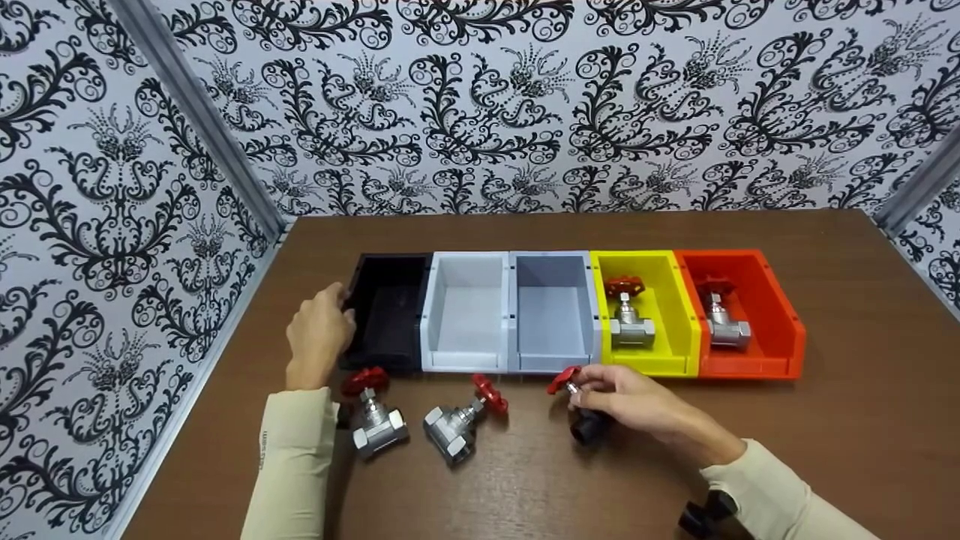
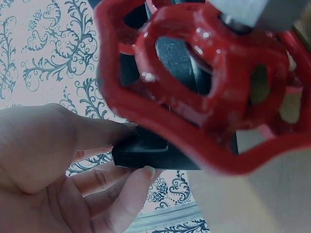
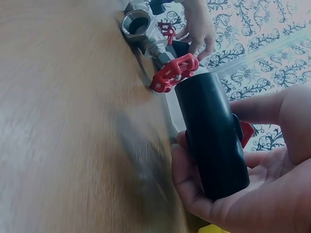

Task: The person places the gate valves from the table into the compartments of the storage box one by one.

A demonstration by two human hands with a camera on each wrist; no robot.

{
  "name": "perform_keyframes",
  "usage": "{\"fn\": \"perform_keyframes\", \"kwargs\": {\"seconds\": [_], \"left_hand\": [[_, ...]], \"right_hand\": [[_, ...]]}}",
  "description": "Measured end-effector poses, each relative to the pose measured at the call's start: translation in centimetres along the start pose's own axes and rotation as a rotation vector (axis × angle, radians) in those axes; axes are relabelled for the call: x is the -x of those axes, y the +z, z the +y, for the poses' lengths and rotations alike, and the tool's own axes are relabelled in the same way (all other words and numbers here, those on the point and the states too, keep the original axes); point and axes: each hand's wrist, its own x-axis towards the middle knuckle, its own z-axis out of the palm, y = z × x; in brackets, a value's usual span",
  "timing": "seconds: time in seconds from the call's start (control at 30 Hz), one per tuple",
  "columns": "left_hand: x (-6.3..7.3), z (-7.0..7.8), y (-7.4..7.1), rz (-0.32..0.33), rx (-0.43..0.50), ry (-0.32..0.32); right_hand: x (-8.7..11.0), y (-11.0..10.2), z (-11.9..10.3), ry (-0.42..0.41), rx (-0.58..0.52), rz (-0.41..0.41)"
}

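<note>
Even bright light, soft table (image 1: 510, 487) glare, hazy wrist views

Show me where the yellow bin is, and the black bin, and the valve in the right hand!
Yellow bin (image 1: 651, 366), head view: on its front wall.
Black bin (image 1: 388, 315), head view: on its bare inside.
Black valve (image 3: 212, 138), right wrist view: on its tube-shaped body.
</note>
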Motion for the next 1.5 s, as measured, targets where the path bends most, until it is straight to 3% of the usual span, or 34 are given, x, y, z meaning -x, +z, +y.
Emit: {"fn": "perform_keyframes", "kwargs": {"seconds": [0.73, 1.17, 1.5], "left_hand": [[0.0, 0.0, 0.0, 0.022, 0.004, 0.017], [0.1, 0.1, 0.0, -0.01, -0.007, -0.015], [0.0, 0.1, 0.0, -0.008, -0.005, -0.018]], "right_hand": [[-0.2, 0.0, -0.5, 0.014, -0.047, 0.038], [-0.4, -0.9, -1.6, -0.022, 0.023, 0.069], [-0.4, -0.9, -2.4, 0.004, 0.005, 0.143]]}}
